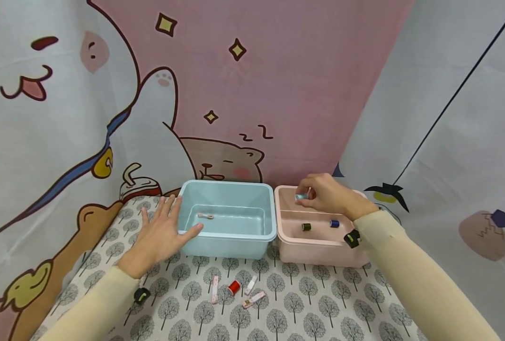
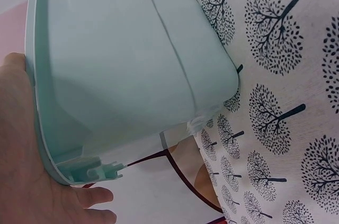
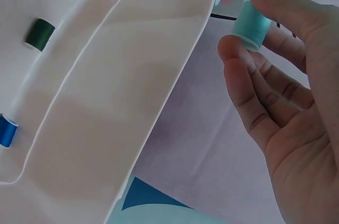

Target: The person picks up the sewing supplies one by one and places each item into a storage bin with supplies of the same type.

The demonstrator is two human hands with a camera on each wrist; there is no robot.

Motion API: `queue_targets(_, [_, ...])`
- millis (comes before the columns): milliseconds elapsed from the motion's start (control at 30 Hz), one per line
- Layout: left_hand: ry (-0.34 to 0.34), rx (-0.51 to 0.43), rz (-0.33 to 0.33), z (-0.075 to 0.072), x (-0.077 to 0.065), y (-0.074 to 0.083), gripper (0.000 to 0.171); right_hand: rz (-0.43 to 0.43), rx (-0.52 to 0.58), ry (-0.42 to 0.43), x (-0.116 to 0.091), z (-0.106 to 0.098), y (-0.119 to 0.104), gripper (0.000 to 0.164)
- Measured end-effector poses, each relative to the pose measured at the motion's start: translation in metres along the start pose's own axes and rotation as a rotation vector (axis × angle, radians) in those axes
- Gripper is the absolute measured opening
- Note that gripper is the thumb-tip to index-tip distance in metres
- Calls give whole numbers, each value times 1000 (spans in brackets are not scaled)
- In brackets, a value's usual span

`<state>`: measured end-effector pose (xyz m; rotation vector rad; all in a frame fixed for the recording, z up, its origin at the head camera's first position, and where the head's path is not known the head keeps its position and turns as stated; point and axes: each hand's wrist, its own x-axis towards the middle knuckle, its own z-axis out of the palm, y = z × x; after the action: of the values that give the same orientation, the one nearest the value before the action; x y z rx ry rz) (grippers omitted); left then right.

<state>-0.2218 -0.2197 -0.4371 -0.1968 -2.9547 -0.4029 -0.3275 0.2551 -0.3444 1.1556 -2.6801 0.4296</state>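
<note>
My right hand [image 1: 331, 194] pinches a turquoise thread spool [image 3: 251, 26] between thumb and fingers, over the back of the pink bin [image 1: 320, 254]. Inside that bin lie a dark green spool [image 1: 306, 227] and a blue spool [image 1: 334, 223]. With fingers spread, my left hand [image 1: 162, 234] rests at the left rim of the light blue bin [image 1: 226, 247]. A small pale clip [image 1: 205, 216] lies on the floor of the blue bin.
On the tree-print cloth [image 1: 295, 303] before the bins lie a red spool [image 1: 234, 287] and pale clips: one on the left [image 1: 215, 289], a whitish clip [image 1: 251, 284] and a patterned clip [image 1: 254, 300]. A cartoon-print curtain [image 1: 303, 94] hangs behind.
</note>
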Motion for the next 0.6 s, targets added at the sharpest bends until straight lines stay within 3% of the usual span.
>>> queue_targets(400, [-4,3,-4,0,0,1,123,104,20,-58,12,3,13,13])
queue_targets(600, [-5,4,-2,1,0,0,122,115,23,-68,15,5,17,11])
